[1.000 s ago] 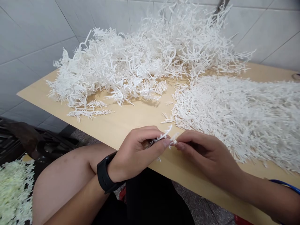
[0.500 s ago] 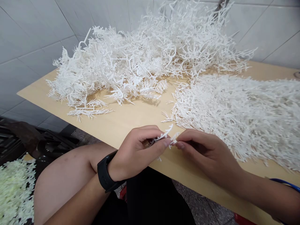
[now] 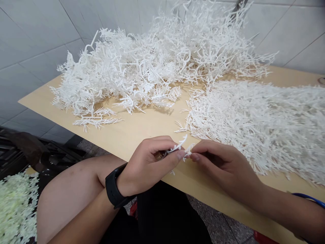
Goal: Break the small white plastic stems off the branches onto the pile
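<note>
"Hands first: what's the left hand [image 3: 148,166] doing?"

"Curled, thumb and fingers pinching one end of a small white plastic sprig [image 3: 179,147]. A black wristwatch [image 3: 113,186] sits on its wrist."

"And the right hand [image 3: 223,167]?"

"Pinching too, thumb and forefinger at the other end. The sprig lies between the two hands, fingertips nearly meeting, above the front part of a pale wooden table [image 3: 142,130]."

"What's around them, left to right?"

"At lower left, a heap of pale green sprigs [image 3: 16,206], off the table. Upper middle, a tangled pile of white branching pieces [image 3: 142,71] on the tabletop. Right of the hands, a dense white mass of similar pieces [image 3: 259,128], its edge just beside the right hand. Lower right, a blue cord [image 3: 308,200] near the right forearm."
</note>
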`<action>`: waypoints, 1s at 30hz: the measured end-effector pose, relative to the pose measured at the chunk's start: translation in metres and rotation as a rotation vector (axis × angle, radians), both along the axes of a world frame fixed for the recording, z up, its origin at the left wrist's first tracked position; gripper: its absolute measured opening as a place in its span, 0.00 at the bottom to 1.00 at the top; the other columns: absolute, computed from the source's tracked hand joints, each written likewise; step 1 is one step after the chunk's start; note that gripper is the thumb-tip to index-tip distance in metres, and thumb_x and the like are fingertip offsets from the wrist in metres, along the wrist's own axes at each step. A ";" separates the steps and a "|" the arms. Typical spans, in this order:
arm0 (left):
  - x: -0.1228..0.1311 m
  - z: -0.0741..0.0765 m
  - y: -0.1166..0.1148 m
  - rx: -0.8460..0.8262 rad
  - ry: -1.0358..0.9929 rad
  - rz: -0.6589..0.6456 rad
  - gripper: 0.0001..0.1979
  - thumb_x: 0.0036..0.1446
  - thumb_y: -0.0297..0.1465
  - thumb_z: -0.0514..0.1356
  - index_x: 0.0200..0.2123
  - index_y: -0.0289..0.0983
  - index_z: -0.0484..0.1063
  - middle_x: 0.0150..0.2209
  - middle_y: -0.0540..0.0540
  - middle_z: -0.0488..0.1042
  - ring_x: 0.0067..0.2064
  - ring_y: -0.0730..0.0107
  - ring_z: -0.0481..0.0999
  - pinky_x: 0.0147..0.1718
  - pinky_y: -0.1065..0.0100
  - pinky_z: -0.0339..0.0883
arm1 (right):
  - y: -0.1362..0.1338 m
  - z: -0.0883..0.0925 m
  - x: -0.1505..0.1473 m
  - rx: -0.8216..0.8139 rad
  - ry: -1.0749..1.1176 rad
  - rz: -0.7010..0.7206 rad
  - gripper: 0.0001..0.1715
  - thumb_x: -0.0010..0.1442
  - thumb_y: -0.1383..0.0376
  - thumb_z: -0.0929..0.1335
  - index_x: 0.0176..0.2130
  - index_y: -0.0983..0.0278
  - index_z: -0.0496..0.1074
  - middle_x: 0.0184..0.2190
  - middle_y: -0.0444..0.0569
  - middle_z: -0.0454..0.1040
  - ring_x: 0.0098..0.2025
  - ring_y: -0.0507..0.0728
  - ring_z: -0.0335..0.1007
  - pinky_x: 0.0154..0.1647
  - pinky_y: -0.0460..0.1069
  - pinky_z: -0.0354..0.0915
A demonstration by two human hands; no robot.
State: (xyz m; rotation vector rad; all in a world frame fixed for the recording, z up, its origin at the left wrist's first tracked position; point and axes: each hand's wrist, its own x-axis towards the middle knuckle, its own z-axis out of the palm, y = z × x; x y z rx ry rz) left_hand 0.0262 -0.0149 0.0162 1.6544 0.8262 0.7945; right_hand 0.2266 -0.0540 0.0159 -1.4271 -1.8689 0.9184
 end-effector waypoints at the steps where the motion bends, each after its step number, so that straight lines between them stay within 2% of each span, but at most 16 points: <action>1: 0.000 0.000 0.000 0.001 0.003 -0.001 0.10 0.61 0.28 0.59 0.26 0.34 0.74 0.24 0.51 0.67 0.28 0.76 0.64 0.27 0.73 0.58 | 0.000 0.000 0.000 -0.003 0.004 0.000 0.09 0.64 0.65 0.66 0.33 0.61 0.75 0.29 0.45 0.77 0.31 0.54 0.71 0.31 0.48 0.64; 30: 0.000 0.001 -0.001 0.006 0.023 0.010 0.12 0.61 0.29 0.59 0.25 0.34 0.73 0.23 0.51 0.66 0.27 0.75 0.64 0.26 0.72 0.58 | 0.001 0.000 0.000 0.014 0.011 0.018 0.09 0.64 0.66 0.66 0.34 0.60 0.75 0.29 0.45 0.78 0.31 0.54 0.72 0.30 0.47 0.65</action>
